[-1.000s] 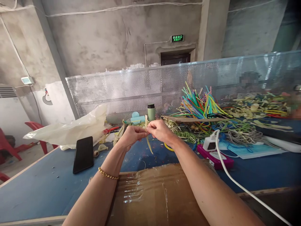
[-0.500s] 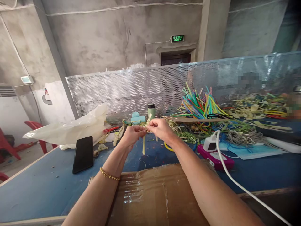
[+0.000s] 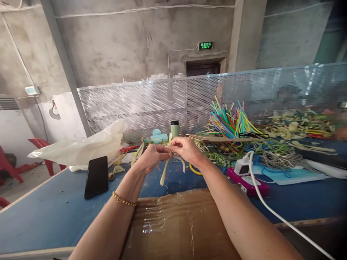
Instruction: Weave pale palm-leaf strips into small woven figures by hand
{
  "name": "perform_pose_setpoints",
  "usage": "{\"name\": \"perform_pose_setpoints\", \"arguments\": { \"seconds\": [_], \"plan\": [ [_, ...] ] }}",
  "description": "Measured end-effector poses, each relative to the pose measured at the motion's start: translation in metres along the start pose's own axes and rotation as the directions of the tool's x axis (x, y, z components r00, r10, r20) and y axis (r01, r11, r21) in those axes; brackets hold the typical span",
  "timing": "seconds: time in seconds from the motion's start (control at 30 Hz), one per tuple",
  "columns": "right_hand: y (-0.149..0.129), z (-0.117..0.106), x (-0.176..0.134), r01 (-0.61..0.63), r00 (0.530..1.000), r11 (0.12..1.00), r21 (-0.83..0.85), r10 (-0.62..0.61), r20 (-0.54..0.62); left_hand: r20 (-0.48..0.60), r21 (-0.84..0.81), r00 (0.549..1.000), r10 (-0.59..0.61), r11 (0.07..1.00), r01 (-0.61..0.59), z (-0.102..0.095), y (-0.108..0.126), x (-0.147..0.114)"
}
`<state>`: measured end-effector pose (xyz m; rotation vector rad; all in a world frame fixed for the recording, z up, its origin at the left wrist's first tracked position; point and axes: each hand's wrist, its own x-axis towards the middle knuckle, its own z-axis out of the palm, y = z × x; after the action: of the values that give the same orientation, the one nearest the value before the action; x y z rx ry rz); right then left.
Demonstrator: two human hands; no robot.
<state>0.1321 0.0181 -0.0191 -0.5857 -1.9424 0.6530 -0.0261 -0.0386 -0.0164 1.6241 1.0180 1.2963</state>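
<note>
My left hand (image 3: 153,156) and my right hand (image 3: 187,151) meet above the table, fingertips almost touching. Both are closed in a pinch on pale yellow flat strips (image 3: 164,173), which look like dried husk or ribbon. One strip sticks up between the fingers, its long tail hanging down below. A shorter, pinkish end curves out under my right hand. The exact crossing of the strips is hidden by the fingertips. Below my forearms lies a taped brown cardboard box (image 3: 176,224). Just behind the hands stands a green bottle with a black lid (image 3: 175,128).
A black phone (image 3: 96,177) and a cream plastic bag (image 3: 81,148) lie left on the blue table (image 3: 40,216). To the right are bundled coloured cords (image 3: 233,121), tangled strips, a magenta box (image 3: 249,182) and a white cable (image 3: 267,204). A perforated metal screen (image 3: 130,104) stands behind.
The long strip's lower tail has swung left and reaches lower. A curved end now shows more plainly below my right hand. Both hands stay pinched in nearly the same place.
</note>
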Motion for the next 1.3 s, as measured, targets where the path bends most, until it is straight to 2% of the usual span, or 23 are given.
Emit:
{"name": "perform_pose_setpoints", "arguments": {
  "seconds": [0.13, 0.27, 0.37, 0.43, 0.47, 0.5, 0.57, 0.6, 0.63, 0.7, 0.8, 0.87, 0.93, 1.07, 1.2, 1.3],
  "plan": [
    [0.002, 0.000, 0.000, -0.057, 0.998, 0.996, -0.070, 0.054, -0.040, -0.043, 0.014, 0.999, 0.029, 0.999, -0.029, 0.005, -0.003, 0.002],
    [0.001, 0.002, 0.000, -0.096, 0.995, 0.993, -0.068, 0.094, -0.025, -0.038, 0.020, 0.998, 0.045, 0.999, -0.044, 0.009, -0.007, 0.002],
    [-0.001, 0.002, 0.001, -0.079, 0.997, 0.985, -0.156, 0.074, -0.038, -0.004, 0.003, 0.999, 0.032, 0.999, -0.032, 0.009, -0.009, 0.002],
    [-0.002, 0.000, 0.002, -0.045, 0.991, 0.970, -0.239, 0.013, -0.134, -0.031, -0.088, 1.000, -0.002, 0.996, 0.000, 0.008, -0.010, 0.004],
    [-0.002, -0.002, 0.002, -0.021, 0.973, 0.959, -0.282, -0.045, -0.227, -0.062, -0.162, 0.998, -0.031, 0.987, 0.021, 0.006, -0.011, 0.005],
    [-0.003, -0.005, 0.003, 0.004, 0.934, 0.945, -0.326, -0.120, -0.336, -0.096, -0.252, 0.993, -0.069, 0.967, 0.043, 0.004, -0.011, 0.006],
    [-0.003, -0.010, 0.003, 0.042, 0.809, 0.912, -0.408, -0.271, -0.521, -0.117, -0.413, 0.980, -0.160, 0.905, 0.099, -0.001, -0.010, 0.009],
    [-0.004, -0.012, 0.002, 0.056, 0.759, 0.898, -0.436, -0.322, -0.565, -0.126, -0.465, 0.973, -0.192, 0.878, 0.113, -0.003, -0.009, 0.010],
    [-0.005, -0.012, 0.001, 0.071, 0.739, 0.889, -0.453, -0.352, -0.574, -0.136, -0.500, 0.967, -0.216, 0.858, 0.121, -0.005, -0.009, 0.011],
    [-0.007, -0.009, -0.001, 0.100, 0.768, 0.880, -0.464, -0.365, -0.526, -0.186, -0.527, 0.953, -0.237, 0.843, 0.107, -0.007, -0.008, 0.012],
    [-0.014, 0.003, -0.005, 0.091, 0.870, 0.857, -0.508, -0.316, -0.377, -0.266, -0.520, 0.933, -0.241, 0.851, 0.072, -0.008, -0.010, 0.013],
    [-0.016, 0.012, -0.008, 0.069, 0.940, 0.818, -0.571, -0.245, -0.236, -0.278, -0.514, 0.934, -0.225, 0.856, 0.054, -0.006, -0.013, 0.014],
    [-0.016, 0.018, -0.009, 0.044, 0.975, 0.795, -0.605, -0.166, -0.147, -0.258, -0.507, 0.948, -0.186, 0.861, 0.031, -0.004, -0.016, 0.015],
    [-0.008, 0.019, -0.008, -0.041, 0.991, 0.801, -0.597, -0.043, -0.126, -0.189, -0.450, 0.976, -0.108, 0.893, 0.012, 0.002, -0.020, 0.015],
    [-0.007, 0.016, -0.008, -0.009, 0.992, 0.827, -0.562, -0.062, -0.108, -0.177, -0.375, 0.984, -0.023, 0.926, -0.046, 0.003, -0.022, 0.014],
    [-0.009, 0.018, -0.009, 0.004, 0.992, 0.843, -0.538, -0.070, -0.102, -0.192, -0.362, 0.981, -0.036, 0.932, -0.036, 0.002, -0.022, 0.015]
  ]
}}
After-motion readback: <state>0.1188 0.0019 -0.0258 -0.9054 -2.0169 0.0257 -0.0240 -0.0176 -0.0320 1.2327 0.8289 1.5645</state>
